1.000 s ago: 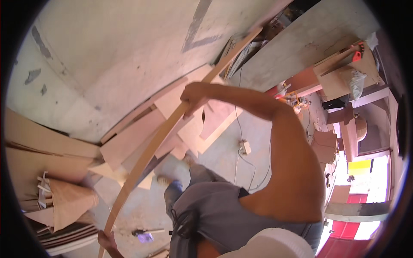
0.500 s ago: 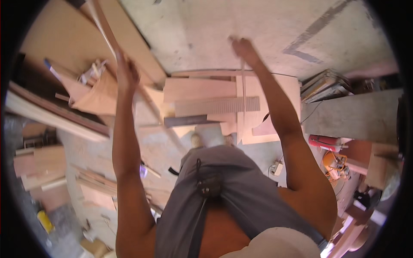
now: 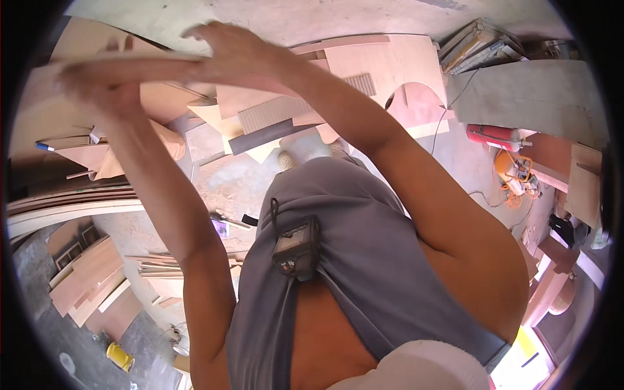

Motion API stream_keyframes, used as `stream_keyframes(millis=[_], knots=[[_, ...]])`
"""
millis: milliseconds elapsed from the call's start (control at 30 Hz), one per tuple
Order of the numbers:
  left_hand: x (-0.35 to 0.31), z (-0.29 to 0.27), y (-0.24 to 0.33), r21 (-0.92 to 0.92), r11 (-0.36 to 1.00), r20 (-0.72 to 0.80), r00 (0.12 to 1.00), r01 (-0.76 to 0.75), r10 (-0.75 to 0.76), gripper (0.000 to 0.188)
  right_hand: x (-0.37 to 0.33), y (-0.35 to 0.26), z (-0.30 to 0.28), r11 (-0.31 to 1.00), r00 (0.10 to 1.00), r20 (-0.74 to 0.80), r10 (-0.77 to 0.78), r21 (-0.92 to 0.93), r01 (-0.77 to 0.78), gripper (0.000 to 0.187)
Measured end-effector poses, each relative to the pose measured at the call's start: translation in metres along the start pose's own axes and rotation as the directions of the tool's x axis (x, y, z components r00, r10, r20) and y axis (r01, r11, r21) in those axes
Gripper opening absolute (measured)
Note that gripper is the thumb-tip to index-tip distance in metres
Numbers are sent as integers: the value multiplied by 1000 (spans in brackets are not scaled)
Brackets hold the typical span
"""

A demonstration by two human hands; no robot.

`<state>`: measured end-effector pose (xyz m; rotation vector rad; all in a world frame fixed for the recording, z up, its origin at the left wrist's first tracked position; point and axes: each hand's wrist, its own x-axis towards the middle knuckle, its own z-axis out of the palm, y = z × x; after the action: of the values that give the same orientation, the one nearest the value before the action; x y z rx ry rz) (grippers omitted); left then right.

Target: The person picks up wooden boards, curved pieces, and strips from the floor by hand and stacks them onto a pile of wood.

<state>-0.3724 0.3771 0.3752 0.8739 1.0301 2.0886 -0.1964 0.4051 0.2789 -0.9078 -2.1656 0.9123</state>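
My left hand (image 3: 120, 97), smeared by motion, is closed round a long pale wooden strip (image 3: 169, 68) at the upper left. The strip lies nearly level across the view, its left end blurred. Over its right part reaches my right hand (image 3: 237, 52), fingers stretched to the left and apart; whether the palm touches the wood I cannot tell. Below and behind the hands, flat wooden panels (image 3: 390, 58) lie on the floor, with a ribbed strip (image 3: 273, 112) and a dark strip (image 3: 263, 136) on or beside them.
Long boards (image 3: 78, 205) are stacked at the left, with a yellow container (image 3: 120, 357) below. On the right are a grey slab (image 3: 526, 97), a red cylinder (image 3: 494, 136) and an orange machine (image 3: 513, 170) with cables. A dark device (image 3: 298, 247) hangs at my front.
My right hand has swung left across to the wooden strip beside my left hand. The strip has turned from steep to nearly level. My left hand has moved left, and the view has shifted.
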Motion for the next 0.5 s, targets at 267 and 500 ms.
stream_keyframes(millis=[267,500], knots=[[-69,-54,-24,-51,972,-282,930,231,-236,62,-151,122,12,944,957,170,235,-275,-184,45],[-114,-158,-127,-140,887,-344,819,439,-460,75,-162,168,-13,852,957,211,200,-519,-64,24]])
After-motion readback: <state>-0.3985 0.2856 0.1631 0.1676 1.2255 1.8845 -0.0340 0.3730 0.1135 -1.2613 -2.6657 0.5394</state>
